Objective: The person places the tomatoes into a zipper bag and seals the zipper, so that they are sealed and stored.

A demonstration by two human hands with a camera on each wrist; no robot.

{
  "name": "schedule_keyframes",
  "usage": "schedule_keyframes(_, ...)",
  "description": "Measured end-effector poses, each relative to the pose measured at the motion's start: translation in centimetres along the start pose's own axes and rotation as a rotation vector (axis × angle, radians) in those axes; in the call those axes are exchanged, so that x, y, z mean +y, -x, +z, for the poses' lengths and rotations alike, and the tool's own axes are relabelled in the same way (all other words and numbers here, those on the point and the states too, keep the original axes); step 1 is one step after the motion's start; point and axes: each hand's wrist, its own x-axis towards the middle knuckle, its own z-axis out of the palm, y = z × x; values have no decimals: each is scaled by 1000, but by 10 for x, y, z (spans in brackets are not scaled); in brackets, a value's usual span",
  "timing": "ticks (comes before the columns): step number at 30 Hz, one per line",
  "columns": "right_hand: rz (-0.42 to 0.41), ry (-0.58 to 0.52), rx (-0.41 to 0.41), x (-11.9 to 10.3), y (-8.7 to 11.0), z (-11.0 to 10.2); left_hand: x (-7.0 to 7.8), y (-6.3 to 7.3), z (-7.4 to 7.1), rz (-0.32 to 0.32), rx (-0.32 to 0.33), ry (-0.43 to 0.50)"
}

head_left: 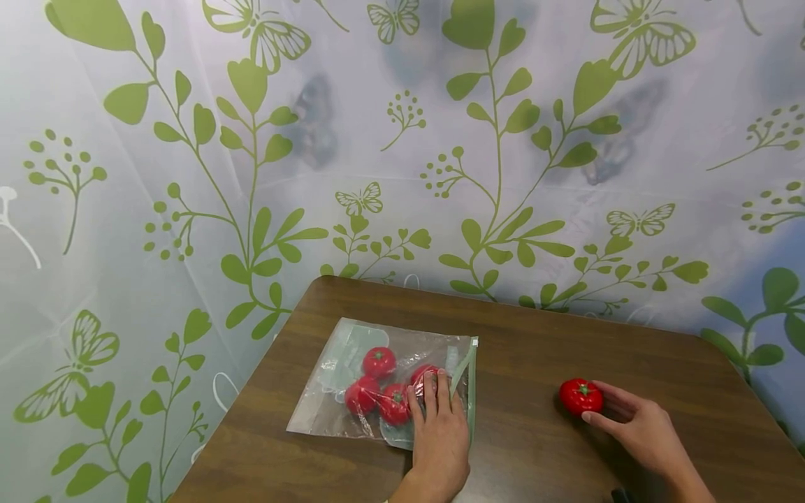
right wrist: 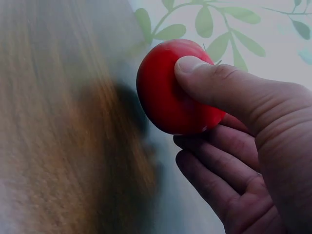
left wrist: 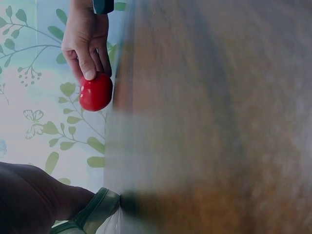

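Observation:
A clear zip bag with a pale green zip edge lies on the table, and several red tomatoes with green stem tops are inside it. My left hand rests on the bag near its zip side, its fingers stretched over one tomato. The green zip edge shows beside that hand in the left wrist view. Further right, my right hand pinches a single tomato between thumb and fingers. That same tomato looks glossy in the right wrist view, where the thumb presses its near side.
The brown wooden table reaches back to a curtain printed with green leaves and butterflies. Its left edge slopes down toward the lower left. A small dark object shows at the bottom edge by the right forearm.

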Motion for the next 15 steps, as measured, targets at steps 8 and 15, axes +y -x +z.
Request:
schedule_keyframes(8,24,-23,-13,-13,12,-1,0,0,1,3,0,9)
schedule_keyframes(15,26,-40,-34,-29,23,0,0,0,0,3,10,6)
